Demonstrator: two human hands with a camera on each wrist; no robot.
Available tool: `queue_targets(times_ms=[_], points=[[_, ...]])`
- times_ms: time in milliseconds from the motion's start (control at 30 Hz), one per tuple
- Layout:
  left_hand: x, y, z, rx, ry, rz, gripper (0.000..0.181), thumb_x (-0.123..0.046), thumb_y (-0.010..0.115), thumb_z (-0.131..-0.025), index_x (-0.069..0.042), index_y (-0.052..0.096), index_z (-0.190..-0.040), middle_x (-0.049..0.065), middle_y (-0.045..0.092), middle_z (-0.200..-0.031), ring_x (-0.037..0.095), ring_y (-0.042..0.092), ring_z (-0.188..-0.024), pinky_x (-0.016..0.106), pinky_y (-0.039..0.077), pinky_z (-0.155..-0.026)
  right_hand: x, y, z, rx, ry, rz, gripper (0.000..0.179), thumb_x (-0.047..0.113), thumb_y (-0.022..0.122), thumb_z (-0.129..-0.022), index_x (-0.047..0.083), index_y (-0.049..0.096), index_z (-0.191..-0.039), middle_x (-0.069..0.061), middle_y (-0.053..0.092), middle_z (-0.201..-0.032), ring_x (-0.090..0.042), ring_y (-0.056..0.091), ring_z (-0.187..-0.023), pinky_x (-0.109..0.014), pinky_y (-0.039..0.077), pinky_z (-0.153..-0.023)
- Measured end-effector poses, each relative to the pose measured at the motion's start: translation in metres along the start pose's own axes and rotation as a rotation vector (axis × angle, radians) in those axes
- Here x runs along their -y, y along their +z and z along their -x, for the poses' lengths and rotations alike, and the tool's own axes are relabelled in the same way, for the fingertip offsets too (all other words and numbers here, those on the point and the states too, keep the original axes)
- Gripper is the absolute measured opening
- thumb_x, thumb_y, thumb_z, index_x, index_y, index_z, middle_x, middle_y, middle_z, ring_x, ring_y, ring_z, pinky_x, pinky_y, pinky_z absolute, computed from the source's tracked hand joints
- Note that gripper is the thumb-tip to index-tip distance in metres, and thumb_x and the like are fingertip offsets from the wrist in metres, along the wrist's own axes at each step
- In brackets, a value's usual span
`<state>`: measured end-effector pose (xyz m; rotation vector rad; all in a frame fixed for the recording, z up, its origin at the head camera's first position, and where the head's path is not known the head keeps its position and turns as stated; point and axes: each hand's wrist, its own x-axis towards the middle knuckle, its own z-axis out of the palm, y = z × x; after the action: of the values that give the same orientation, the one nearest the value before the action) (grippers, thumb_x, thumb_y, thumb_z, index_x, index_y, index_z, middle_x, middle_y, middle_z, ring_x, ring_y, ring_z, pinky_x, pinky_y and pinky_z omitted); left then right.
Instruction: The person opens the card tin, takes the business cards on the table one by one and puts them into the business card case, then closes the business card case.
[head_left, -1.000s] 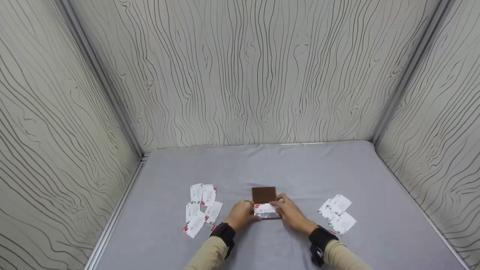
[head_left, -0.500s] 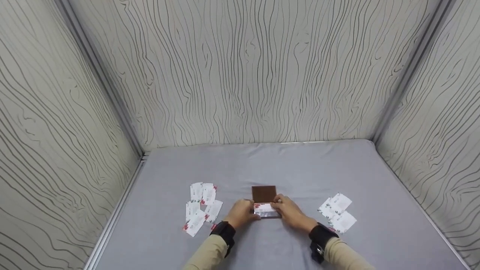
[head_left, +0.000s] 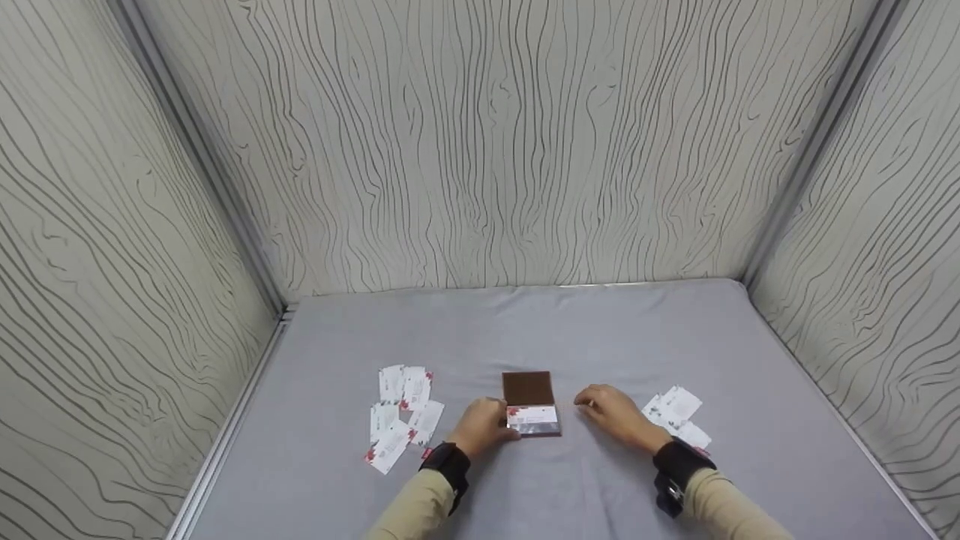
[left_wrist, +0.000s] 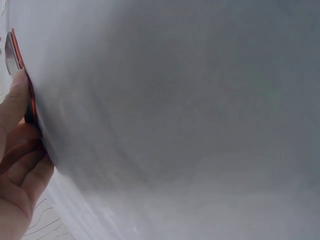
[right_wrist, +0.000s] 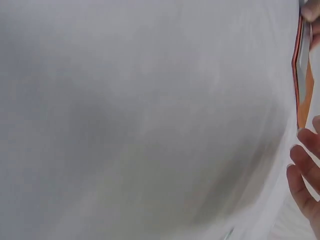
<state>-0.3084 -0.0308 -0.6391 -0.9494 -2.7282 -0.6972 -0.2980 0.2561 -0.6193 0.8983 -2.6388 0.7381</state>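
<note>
A brown card holder [head_left: 527, 388] lies unfolded on the grey cloth, its bare flap toward the back. A white card with red flowers [head_left: 531, 414] sits in the clear pocket of its near half. My left hand [head_left: 481, 429] pinches the holder's left edge. In the left wrist view the thumb [left_wrist: 18, 95] is on top at the edge and the other fingers are curled beside it. To the right of the holder, apart from it, is my right hand [head_left: 616, 416], fingers loosely bent and holding nothing. In the right wrist view its fingertips [right_wrist: 301, 156] are spread.
Several white floral cards [head_left: 390, 448] lie overlapping on the left of the cloth-covered table [head_left: 420, 322]. More white cards [head_left: 681, 403] lie on the right, partly covered by the right wrist. Wood-patterned panels [head_left: 480, 150] enclose the back and sides.
My right hand has let go of the card and moved right, away from the holder, leaving the whole card visible in the pocket. The left hand keeps its grip in place.
</note>
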Motion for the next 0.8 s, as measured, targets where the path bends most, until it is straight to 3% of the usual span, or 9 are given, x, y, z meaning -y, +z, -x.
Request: queue_targets(times_ms=[200,400,600,800], points=[[0.001,0.001,0.001,-0.008,0.001,0.005,0.029,-0.024,0.089,-0.068,-0.006,0.067,-0.075,0.0,0.062,-0.067,0.009,0.045,-0.058,0.03,0.042,-0.057,-0.017,-0.022,0.012,-0.001,0.087,0.052,0.005,0.007,0.07,-0.09,0.007,0.072,-0.086,0.001,0.069,-0.081,-0.017,0.064,-0.075,-0.038,0.052,-0.069],[0.001,0.001,0.001,-0.022,0.007,-0.021,0.032,-0.026,0.089,-0.068,-0.006,0.065,-0.075,-0.002,0.059,-0.066,0.01,0.044,-0.058,0.03,0.041,-0.057,-0.029,-0.039,0.025,-0.043,0.1,0.142,0.007,0.009,0.072,-0.088,0.009,0.072,-0.081,0.005,0.065,-0.071,-0.008,0.057,-0.061,-0.032,0.048,-0.059],[0.001,0.0,0.001,-0.009,-0.012,-0.003,0.03,-0.025,0.088,-0.069,-0.007,0.066,-0.077,-0.002,0.06,-0.068,0.01,0.045,-0.059,0.031,0.043,-0.059,-0.044,-0.049,0.038,-0.113,0.129,0.274,0.01,0.003,0.079,-0.079,0.005,0.07,-0.083,-0.008,0.067,-0.081,-0.027,0.063,-0.073,-0.045,0.051,-0.066],[0.0,0.0,0.001,0.009,-0.028,0.015,0.028,-0.024,0.088,-0.07,-0.006,0.068,-0.078,0.0,0.062,-0.07,0.009,0.046,-0.06,0.029,0.043,-0.059,-0.056,-0.06,0.056,-0.077,0.22,0.314,0.02,-0.002,0.08,-0.073,-0.001,0.069,-0.091,-0.02,0.066,-0.095,-0.041,0.062,-0.083,-0.052,0.052,-0.068]])
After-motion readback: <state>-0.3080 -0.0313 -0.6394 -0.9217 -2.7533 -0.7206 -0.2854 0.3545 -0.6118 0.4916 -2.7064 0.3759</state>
